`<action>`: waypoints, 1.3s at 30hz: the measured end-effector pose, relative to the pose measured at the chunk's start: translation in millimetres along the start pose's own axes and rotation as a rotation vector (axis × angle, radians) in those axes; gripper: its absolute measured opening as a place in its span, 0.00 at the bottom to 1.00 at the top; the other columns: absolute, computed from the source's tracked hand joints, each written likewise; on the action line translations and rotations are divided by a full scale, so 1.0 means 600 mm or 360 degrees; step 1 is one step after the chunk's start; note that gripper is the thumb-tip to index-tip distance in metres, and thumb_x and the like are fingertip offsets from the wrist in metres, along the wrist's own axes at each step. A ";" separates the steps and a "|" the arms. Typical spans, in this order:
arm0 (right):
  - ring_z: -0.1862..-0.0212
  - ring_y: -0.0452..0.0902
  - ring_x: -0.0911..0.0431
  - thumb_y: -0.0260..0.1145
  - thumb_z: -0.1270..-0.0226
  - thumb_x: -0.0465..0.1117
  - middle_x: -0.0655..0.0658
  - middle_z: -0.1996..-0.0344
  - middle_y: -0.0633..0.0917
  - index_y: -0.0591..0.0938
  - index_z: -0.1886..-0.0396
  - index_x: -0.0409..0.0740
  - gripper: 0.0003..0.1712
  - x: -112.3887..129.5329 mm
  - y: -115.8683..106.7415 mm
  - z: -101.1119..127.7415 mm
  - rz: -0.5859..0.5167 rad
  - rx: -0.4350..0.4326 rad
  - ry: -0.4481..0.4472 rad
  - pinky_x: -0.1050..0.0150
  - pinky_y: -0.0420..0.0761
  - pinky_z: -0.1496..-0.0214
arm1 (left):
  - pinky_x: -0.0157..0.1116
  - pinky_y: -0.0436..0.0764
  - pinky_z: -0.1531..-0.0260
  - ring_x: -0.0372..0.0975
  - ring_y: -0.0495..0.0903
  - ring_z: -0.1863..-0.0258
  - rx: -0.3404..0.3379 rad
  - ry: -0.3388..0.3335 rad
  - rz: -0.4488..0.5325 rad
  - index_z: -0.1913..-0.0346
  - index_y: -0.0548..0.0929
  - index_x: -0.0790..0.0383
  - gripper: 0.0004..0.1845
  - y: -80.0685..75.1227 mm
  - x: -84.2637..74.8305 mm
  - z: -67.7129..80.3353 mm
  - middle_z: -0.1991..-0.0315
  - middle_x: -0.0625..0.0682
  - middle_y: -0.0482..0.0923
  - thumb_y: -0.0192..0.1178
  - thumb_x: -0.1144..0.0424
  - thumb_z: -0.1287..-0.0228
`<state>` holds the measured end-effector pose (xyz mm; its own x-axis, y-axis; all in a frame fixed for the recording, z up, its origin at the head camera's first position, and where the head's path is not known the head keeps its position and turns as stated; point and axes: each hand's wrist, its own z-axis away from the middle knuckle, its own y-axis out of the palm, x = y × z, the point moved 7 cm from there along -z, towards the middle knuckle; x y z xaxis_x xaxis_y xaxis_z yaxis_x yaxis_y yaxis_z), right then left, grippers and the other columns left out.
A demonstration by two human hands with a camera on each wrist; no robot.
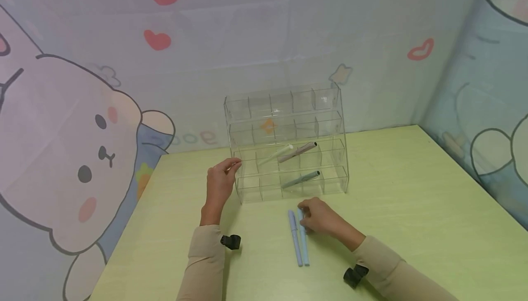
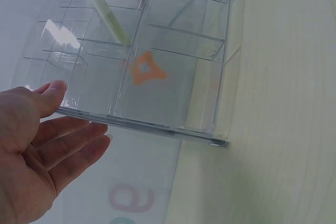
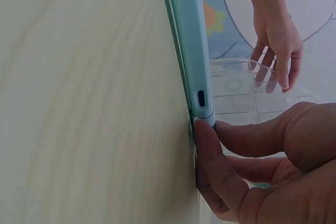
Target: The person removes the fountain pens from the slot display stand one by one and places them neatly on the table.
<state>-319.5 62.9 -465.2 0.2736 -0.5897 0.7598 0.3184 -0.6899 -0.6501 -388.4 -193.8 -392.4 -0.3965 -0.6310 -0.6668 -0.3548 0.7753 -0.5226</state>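
A clear acrylic tiered organizer (image 1: 284, 122) stands at the back of the yellow-green table (image 1: 412, 209). In its lower tiers lie a pale green pen (image 1: 277, 153), a pinkish pen (image 1: 298, 151) and a grey-blue pen (image 1: 301, 179). My left hand (image 1: 232, 164) is at the organizer's left side with straight fingers, and its thumb (image 2: 55, 94) touches the organizer (image 2: 157, 93) on its edge. In front of the organizer a lavender pen (image 1: 294, 241) and a light blue pen (image 1: 305, 250) lie side by side. My right hand (image 1: 304, 218) pinches the light blue pen (image 3: 190, 51) at its far end.
Cartoon-printed cloth walls close in the table at the back and right. The table's left edge runs diagonally near my left arm. Black wrist mounts (image 1: 231, 241) sit on both sleeves. In the right wrist view my left hand (image 3: 275, 30) shows behind the pen.
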 end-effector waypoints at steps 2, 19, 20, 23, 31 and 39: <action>0.67 0.74 0.55 0.67 0.44 0.23 0.39 0.62 0.82 0.78 0.44 0.21 0.25 0.000 -0.001 0.000 -0.0011 -0.0003 0.0010 0.58 0.76 0.61 | 0.34 0.74 0.79 0.51 0.89 0.65 -0.0002 0.0011 0.0004 0.55 0.90 0.61 0.08 0.001 0.000 -0.001 0.59 0.58 0.88 0.64 0.63 0.30; 0.48 0.78 0.39 0.62 0.27 0.34 0.25 0.42 0.74 0.71 0.34 0.26 0.26 0.022 -0.067 0.019 -0.0266 -0.0038 0.0079 0.59 0.83 0.65 | 0.36 0.76 0.77 0.51 0.89 0.64 -0.0005 0.0018 0.0014 0.55 0.90 0.61 0.08 -0.001 0.001 0.000 0.59 0.58 0.88 0.63 0.63 0.29; 0.47 0.78 0.39 0.62 0.27 0.34 0.26 0.42 0.74 0.71 0.34 0.27 0.26 0.028 -0.075 0.021 -0.0272 -0.0050 0.0066 0.59 0.84 0.65 | 0.36 0.75 0.77 0.51 0.89 0.64 -0.0002 0.0016 0.0014 0.55 0.90 0.61 0.08 0.000 0.001 0.000 0.59 0.59 0.88 0.63 0.63 0.29; 0.46 0.77 0.40 0.61 0.26 0.34 0.28 0.41 0.74 0.72 0.34 0.27 0.25 0.043 -0.095 0.030 -0.0287 -0.0098 0.0030 0.57 0.84 0.63 | 0.35 0.74 0.79 0.51 0.89 0.64 0.0007 0.0010 0.0015 0.55 0.90 0.61 0.08 0.001 0.002 -0.001 0.58 0.59 0.88 0.63 0.63 0.29; 0.45 0.76 0.41 0.62 0.26 0.35 0.31 0.41 0.73 0.72 0.34 0.31 0.24 0.066 -0.142 0.046 -0.0303 -0.0302 -0.0045 0.60 0.84 0.60 | 0.34 0.74 0.79 0.51 0.89 0.65 -0.0003 0.0017 0.0035 0.55 0.89 0.61 0.08 -0.003 -0.001 0.001 0.58 0.59 0.88 0.63 0.63 0.30; 0.49 0.79 0.42 0.63 0.28 0.33 0.33 0.43 0.77 0.75 0.37 0.32 0.22 0.065 -0.176 0.040 -0.0277 -0.0573 -0.0148 0.60 0.84 0.61 | 0.44 0.82 0.71 0.51 0.88 0.63 -0.0018 0.0023 0.0020 0.56 0.90 0.60 0.07 -0.001 -0.002 0.002 0.59 0.60 0.88 0.64 0.63 0.30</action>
<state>-321.0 123.1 -366.9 0.3299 -0.4219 0.8445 0.0338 -0.8887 -0.4572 -386.6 -193.3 -391.7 -0.4134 -0.6216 -0.6654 -0.3590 0.7828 -0.5082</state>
